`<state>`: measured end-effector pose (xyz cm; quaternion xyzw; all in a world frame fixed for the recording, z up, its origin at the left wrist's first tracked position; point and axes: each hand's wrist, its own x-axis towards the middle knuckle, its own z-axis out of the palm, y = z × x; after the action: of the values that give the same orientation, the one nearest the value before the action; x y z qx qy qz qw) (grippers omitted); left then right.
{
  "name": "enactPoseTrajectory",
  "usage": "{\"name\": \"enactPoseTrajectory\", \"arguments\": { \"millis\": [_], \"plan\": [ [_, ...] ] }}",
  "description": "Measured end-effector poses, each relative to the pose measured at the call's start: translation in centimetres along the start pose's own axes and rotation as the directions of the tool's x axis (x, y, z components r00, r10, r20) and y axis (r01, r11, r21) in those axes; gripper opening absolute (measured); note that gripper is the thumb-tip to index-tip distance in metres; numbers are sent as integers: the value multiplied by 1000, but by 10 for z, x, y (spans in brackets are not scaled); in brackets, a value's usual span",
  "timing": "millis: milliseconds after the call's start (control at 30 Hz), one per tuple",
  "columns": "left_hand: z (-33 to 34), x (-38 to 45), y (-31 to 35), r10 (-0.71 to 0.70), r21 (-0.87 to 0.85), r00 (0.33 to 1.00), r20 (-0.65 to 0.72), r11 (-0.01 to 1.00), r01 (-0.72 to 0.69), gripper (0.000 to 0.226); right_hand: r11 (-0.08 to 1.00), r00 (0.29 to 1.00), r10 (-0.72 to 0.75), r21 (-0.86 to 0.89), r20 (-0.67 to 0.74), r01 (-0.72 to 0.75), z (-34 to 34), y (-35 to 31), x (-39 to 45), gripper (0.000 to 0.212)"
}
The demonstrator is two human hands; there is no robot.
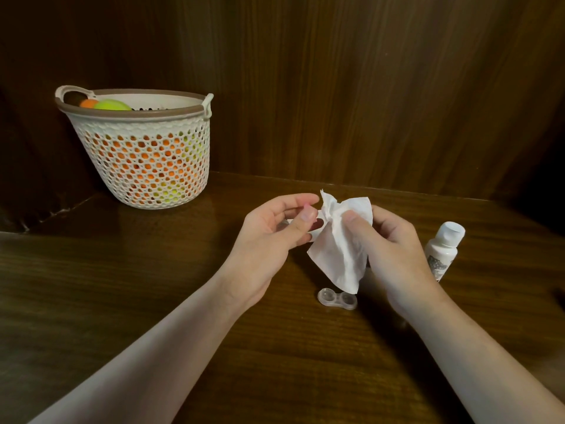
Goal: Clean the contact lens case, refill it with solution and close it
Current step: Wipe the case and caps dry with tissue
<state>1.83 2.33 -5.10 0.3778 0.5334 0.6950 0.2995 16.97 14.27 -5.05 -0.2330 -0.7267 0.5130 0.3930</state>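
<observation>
Above the desk [122, 301] the right hand [394, 249] pinches a white tissue [339, 249]; the left hand [269, 240] pinches a small pink cap [306, 207]. The clear lens case [337, 298] lies open below them, bottle [443, 249] just right.

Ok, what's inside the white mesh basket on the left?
The basket holds orange and yellow-green balls: two show above the rim, and more colour shows through the mesh wall. How many there are, and whether anything else lies deeper inside, is hidden.
</observation>
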Motion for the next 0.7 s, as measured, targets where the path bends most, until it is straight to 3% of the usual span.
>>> {"name": "enactPoseTrajectory", "arguments": {
  "millis": [133,200,400,500,600,700],
  "plan": [
    [1,-2,0,-13,-67,992,124,998,22,26,995,996,87,45,7,-88,1,3,3,22],
    [1,-3,-1,2,-65,992,124,998,6,25,995,996,91,29,2,-91,2,4,3,23],
    [-1,1,-4,11,-63,998,55,998,-8,23,998,998,42,-34,-46,-43,3,2,4,29],
    [0,1,-4,24,-27,999,42,999,-23,24,996,987,25,-84,-159,-39,3,6,8,25],
    [1,0,-4,23,-19,998,53,1000,-22,24,986,960,-35,-166,-278,-12,-1,10,7,37],
    [2,-1,-3,40,7,996,85,999,-40,23,952,965,-135,-299,-223,64,-4,10,4,32]
  ]
}}
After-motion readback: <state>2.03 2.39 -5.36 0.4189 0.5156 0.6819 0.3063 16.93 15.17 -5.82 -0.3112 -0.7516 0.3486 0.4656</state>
